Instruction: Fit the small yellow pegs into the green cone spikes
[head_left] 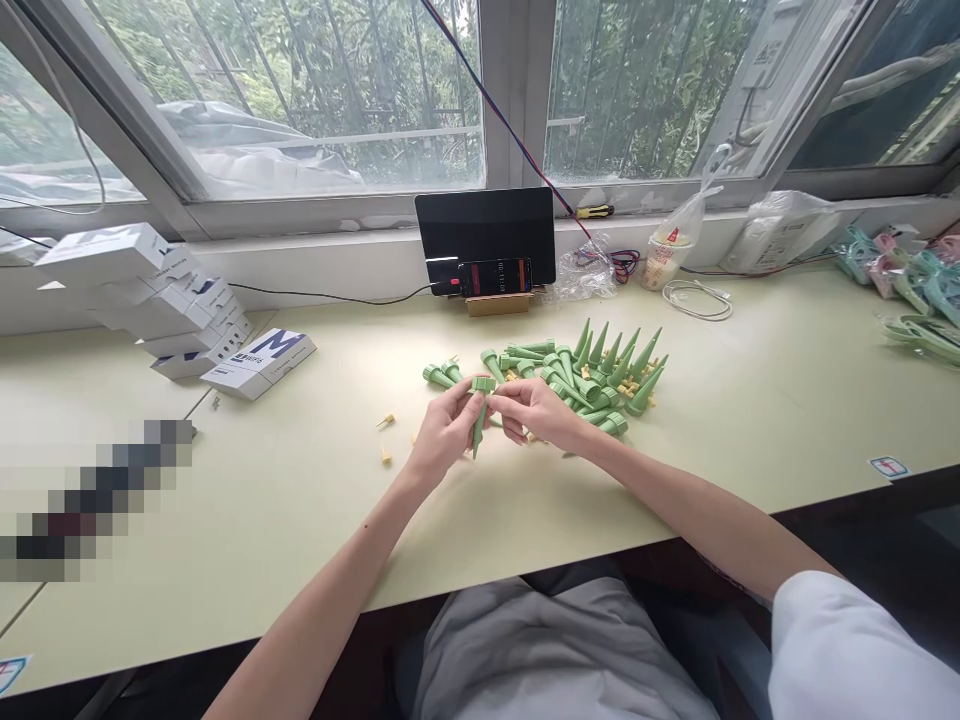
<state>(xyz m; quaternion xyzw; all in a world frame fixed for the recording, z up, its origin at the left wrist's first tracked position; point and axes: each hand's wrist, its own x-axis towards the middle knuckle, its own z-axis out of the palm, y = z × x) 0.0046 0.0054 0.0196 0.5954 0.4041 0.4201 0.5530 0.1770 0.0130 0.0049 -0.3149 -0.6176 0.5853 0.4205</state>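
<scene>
My left hand [446,432] is closed around a green plant watering spike [480,415], its wide ribbed cap up and its pointed end down. Close against the spike's right side, the thumb and forefinger of my right hand [536,412] are pinched together. What they hold, if anything, is too small to make out. Just beyond my hands lies a heap of similar green spikes [592,395], some on their sides and several pointing up. Small yellow pieces are mixed into it. To the left of my left hand, a yellow piece [387,420] and another yellow piece [385,457] lie loose.
A phone [495,277] leans on a small stand before a black tablet-like panel [484,225]. White boxes [150,290] are stacked at the left. A bagged cup [664,255] and a white cable [697,300] sit at the back right; pastel plastic items [907,275] lie far right.
</scene>
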